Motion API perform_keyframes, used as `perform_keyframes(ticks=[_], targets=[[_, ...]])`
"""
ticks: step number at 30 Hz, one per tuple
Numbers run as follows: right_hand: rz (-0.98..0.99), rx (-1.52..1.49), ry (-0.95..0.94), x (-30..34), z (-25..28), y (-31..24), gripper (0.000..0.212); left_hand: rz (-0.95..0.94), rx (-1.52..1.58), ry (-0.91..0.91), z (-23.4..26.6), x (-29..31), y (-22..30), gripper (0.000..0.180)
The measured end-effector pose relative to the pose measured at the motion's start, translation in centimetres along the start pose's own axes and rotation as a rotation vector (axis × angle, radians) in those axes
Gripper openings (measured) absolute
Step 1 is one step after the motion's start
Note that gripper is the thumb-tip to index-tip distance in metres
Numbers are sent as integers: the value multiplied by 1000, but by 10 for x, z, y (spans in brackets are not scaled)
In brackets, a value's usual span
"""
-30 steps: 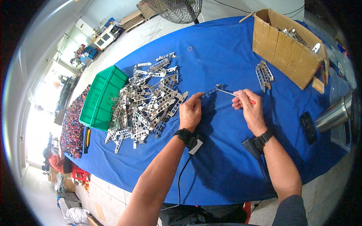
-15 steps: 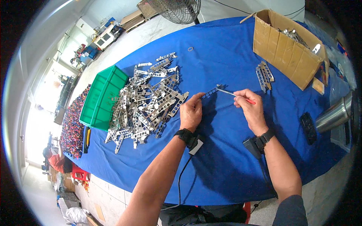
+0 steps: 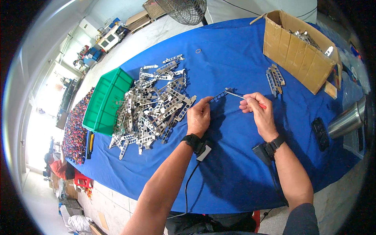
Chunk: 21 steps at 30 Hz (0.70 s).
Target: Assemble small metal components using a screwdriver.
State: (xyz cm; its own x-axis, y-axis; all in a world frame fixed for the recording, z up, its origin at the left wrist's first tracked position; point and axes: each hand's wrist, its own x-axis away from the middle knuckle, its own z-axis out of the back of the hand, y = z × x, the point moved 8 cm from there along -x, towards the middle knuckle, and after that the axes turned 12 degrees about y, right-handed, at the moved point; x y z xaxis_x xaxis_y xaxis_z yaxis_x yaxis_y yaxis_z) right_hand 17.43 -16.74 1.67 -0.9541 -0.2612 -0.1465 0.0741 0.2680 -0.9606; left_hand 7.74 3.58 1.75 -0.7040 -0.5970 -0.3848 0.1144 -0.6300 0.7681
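My left hand (image 3: pixel 198 118) pinches one end of a flat metal strip with a row of round holes (image 3: pixel 219 96), which reaches up and to the right. A thin metal tool with a red handle (image 3: pixel 235 94) sits in my right hand (image 3: pixel 257 112), fingers closed on its handle. Its tip meets the strip's far end; the exact kind of tool is too small to tell. To the left lies a big loose heap of similar perforated strips (image 3: pixel 156 105). A small stack of strips (image 3: pixel 275 80) rests beyond my right hand.
A green bin (image 3: pixel 102 105) lies tipped beside the heap. An open cardboard box (image 3: pixel 295 51) holding metal parts stands at the far right. Near the right edge are a black object (image 3: pixel 320 134) and a steel cylinder (image 3: pixel 347 120). A fan (image 3: pixel 183 8) stands behind the blue cloth (image 3: pixel 219 39).
My right hand has shifted only slightly, its lower fingers a little more spread, with the tool tip still at the strip's end. My left hand keeps its hold in place.
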Motion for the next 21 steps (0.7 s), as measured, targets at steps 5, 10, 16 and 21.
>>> perform_keyframes(ticks=[5, 10, 16, 21], targets=[[-10, 14, -15, 1, 2, 0, 19, 1, -16, 5, 1, -1, 2, 24], [20, 37, -10, 3, -3, -2, 22, -16, -37, 17, 2, 0, 5, 24], [-40, 52, 9, 6, -9, -1, 30, -15, -14, 27, 2, -1, -1, 24], [42, 43, 25, 4, -5, 0, 28, 0, -10, 11, 0, -1, -4, 23]])
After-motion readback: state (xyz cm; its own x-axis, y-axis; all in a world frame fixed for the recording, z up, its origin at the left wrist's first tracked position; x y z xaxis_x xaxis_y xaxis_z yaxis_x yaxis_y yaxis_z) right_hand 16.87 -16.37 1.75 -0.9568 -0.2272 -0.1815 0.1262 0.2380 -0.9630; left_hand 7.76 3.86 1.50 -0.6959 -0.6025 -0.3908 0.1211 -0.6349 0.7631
